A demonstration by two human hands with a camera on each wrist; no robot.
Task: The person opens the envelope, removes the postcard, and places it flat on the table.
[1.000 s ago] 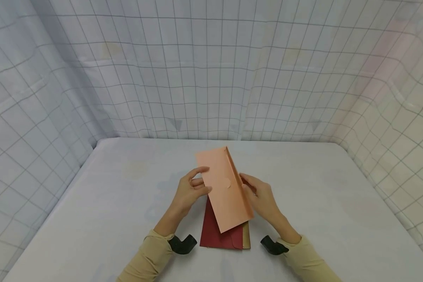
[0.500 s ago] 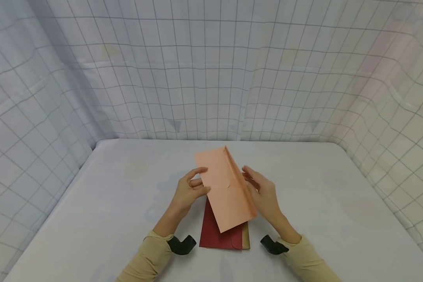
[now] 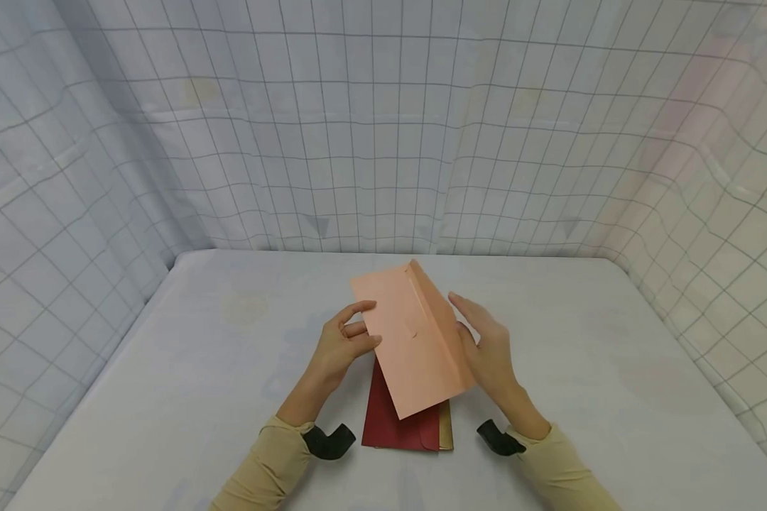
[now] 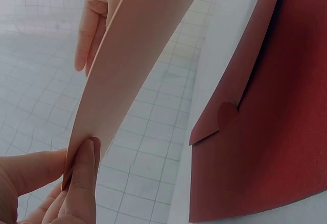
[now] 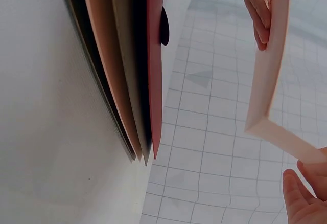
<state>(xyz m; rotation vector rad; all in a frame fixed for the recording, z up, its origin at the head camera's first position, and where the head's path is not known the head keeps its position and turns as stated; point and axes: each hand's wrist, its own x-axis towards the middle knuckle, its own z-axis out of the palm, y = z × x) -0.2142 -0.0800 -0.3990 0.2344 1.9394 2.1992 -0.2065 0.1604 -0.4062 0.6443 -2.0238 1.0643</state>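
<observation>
A peach paper envelope (image 3: 403, 341) is held tilted over a stack, its long flap (image 3: 444, 323) lifted along the right side. My left hand (image 3: 335, 348) pinches the envelope's left edge between thumb and fingers, seen close in the left wrist view. At the flap's outer edge is my right hand (image 3: 488, 344), touching it with fingers fairly straight. In the right wrist view, the flap end meets the fingertips of that hand. Beneath lies a red envelope (image 3: 399, 433) with a rounded tab, and a gold envelope (image 3: 446, 429) peeks out at its right.
The right wrist view shows the stack edge-on, with another peach envelope (image 5: 104, 55) among darker ones under the red. A white cloth covers the table (image 3: 230, 383). Grid-patterned curtains (image 3: 383, 142) hang behind and at both sides. Black wrist mounts (image 3: 329, 441) sit at both cuffs.
My right hand has shifted right and its fingers have spread. The flap has swung outward to the right, widening. My left hand keeps its hold, almost unmoved.
</observation>
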